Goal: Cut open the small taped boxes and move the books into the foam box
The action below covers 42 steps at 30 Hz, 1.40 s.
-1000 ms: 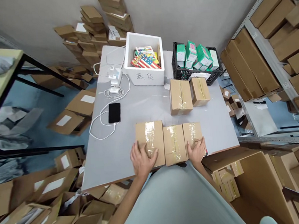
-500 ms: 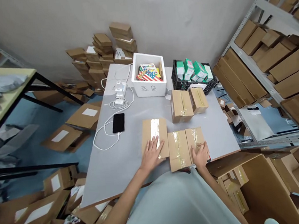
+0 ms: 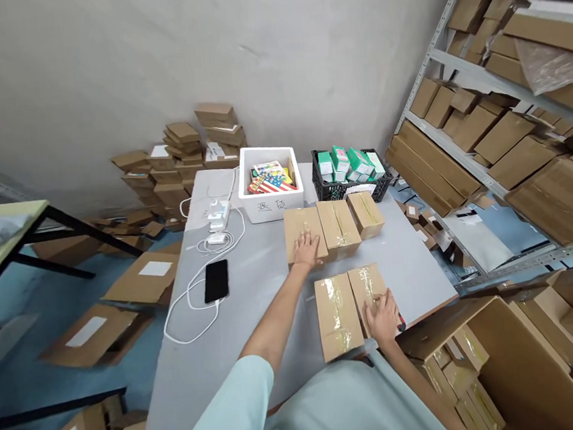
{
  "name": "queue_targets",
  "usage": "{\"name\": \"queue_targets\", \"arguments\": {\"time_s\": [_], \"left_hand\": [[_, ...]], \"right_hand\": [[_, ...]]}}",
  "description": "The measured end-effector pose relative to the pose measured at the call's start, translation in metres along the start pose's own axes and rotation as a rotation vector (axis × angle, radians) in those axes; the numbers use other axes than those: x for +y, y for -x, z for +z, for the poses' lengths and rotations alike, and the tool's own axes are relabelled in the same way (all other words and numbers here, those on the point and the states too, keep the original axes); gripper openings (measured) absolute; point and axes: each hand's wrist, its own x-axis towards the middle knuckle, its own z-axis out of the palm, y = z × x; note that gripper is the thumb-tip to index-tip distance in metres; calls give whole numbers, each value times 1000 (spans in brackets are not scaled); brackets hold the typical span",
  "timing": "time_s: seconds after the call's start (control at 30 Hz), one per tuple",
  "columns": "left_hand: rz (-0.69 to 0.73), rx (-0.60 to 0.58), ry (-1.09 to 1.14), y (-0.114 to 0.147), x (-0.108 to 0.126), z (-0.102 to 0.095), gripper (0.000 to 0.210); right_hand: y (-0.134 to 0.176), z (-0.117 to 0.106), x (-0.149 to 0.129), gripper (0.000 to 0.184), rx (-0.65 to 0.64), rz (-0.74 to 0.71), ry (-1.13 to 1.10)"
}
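Note:
My left hand [image 3: 306, 248] lies with fingers spread on a taped cardboard box [image 3: 301, 222]. That box stands against a second carton [image 3: 338, 222], and a smaller carton [image 3: 365, 215] is on its right. My right hand [image 3: 383, 316] rests, fingers apart, on the near end of a narrow box [image 3: 365, 284]. Touching that box on the left is a wider carton [image 3: 336, 311] with shiny tape along its top. A small red and black object [image 3: 402, 323] sticks out by my right hand, mostly hidden.
At the table's back stand a white foam box [image 3: 272, 209] holding colourful packs and a black crate [image 3: 352, 189] of green-white boxes. A phone [image 3: 217, 280] on a white cable lies left. A large open carton [image 3: 524, 355] stands at right, below shelves [image 3: 467, 159] of boxes.
My left hand has pushed its box away from me, up beside the back cartons. My right hand stays on the narrow box. The camera view has tilted upward.

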Motion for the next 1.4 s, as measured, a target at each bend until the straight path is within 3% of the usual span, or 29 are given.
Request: {"name": "queue_targets", "arguments": {"time_s": [0.1, 0.13, 0.2, 0.23, 0.33, 0.43, 0.53, 0.7, 0.87, 0.97, 1.1, 1.23, 1.3, 1.4], "left_hand": [[11, 48, 25, 27, 6, 12, 95], [13, 76, 31, 47, 11, 21, 88], [37, 274, 100, 99, 29, 45, 75], [67, 320, 115, 128, 42, 59, 73], [269, 246, 137, 206, 88, 98, 65], [332, 99, 180, 243, 119, 119, 65], [250, 17, 244, 248, 120, 118, 62], [-43, 103, 298, 252, 90, 104, 62], [-554, 192, 460, 262, 51, 99, 119], [-769, 200, 647, 270, 26, 102, 130], [-848, 313, 845, 297, -7, 102, 113], [-839, 433, 593, 310, -36, 70, 105], [-777, 451, 420, 295, -48, 45, 105], [-743, 460, 321, 245, -62, 12, 105]], "right_hand": [[-1, -1, 0, 54, 1, 2, 2], [-1, -2, 0, 54, 2, 3, 2], [-1, -3, 1, 53, 4, 6, 1], [-1, -4, 1, 53, 6, 7, -2], [-1, -8, 2, 52, 8, 1, -15], [-2, -13, 2, 51, -3, -3, -13], [-4, -17, 0, 51, -12, 12, -8], [-5, -20, -1, 66, -35, 13, 7], [-8, -16, 7, 96, -96, -5, 40], [-9, -13, 10, 106, -113, -20, 45], [-6, -12, 8, 107, -80, -28, 55], [-3, -11, 4, 103, -40, -37, 31], [-1, -10, 4, 104, -28, -26, 15], [0, -7, 3, 104, -14, -22, -4]]}}
